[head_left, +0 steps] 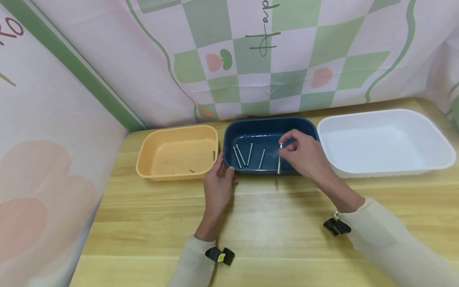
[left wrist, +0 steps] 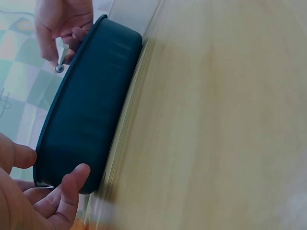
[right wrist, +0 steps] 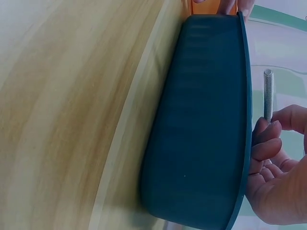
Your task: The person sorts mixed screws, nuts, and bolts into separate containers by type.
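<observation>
A long metal bolt with a threaded end is pinched between the thumb and fingers of my right hand, over the right part of a dark blue plastic tray. In the right wrist view the threaded end of the bolt sticks out past the fingertips. Several similar bolts lie in the left half of the blue tray. My left hand holds that tray's front left corner, thumb and fingers on either side of it, as the left wrist view also shows.
To the left stands a yellow tray with a few small dark pieces in it. A white tray is close by the blue one's right side. All three stand on a wooden table before a patterned cloth.
</observation>
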{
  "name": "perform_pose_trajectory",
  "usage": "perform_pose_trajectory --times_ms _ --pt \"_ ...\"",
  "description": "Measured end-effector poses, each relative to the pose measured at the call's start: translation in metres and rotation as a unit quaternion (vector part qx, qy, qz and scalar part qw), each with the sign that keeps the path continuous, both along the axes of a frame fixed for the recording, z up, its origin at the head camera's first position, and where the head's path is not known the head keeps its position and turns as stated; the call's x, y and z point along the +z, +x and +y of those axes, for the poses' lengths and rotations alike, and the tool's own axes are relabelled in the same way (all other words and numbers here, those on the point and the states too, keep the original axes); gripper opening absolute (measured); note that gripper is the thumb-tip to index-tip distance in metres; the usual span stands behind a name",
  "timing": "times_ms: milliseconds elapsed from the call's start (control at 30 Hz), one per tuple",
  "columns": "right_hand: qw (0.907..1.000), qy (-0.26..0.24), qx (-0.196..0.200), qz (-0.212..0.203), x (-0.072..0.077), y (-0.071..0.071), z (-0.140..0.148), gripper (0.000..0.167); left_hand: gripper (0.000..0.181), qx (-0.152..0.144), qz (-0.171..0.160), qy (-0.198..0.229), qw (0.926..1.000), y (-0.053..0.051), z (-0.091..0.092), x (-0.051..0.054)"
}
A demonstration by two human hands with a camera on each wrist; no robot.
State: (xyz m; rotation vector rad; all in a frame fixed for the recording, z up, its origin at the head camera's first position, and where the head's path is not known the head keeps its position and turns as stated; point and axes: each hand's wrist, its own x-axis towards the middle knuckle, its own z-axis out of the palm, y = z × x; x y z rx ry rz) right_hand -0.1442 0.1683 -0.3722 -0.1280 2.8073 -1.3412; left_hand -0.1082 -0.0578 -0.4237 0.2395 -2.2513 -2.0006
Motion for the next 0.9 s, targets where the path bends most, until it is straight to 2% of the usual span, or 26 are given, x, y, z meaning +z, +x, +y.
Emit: perform_pose_trajectory --times_ms 100,167,300,433,900 --pt "1.0 -0.003 0.0 -0.001 0.0 -0.002 0.0 0.026 0.058 0.002 -0.003 0.003 1.0 0.0 0.001 0.001" --pt "1.0 -0.003 -0.001 0.0 0.0 -0.004 0.0 0.026 0.059 0.002 0.002 0.006 1.0 -0.002 -0.001 -0.005" --pt "1.0 -0.003 -0.005 0.003 -0.001 -0.008 0.001 0.026 0.058 -0.001 0.012 0.004 0.9999 -0.001 -0.002 -0.008" --pt "1.0 -0.001 -0.008 0.006 -0.001 -0.011 0.001 0.025 0.058 -0.003 0.017 -0.002 0.9998 -0.001 -0.002 -0.008" --pt "0.9998 0.019 -0.009 -0.002 -0.001 -0.017 -0.002 0.025 0.059 0.001 0.001 -0.006 1.0 -0.002 -0.002 -0.007"
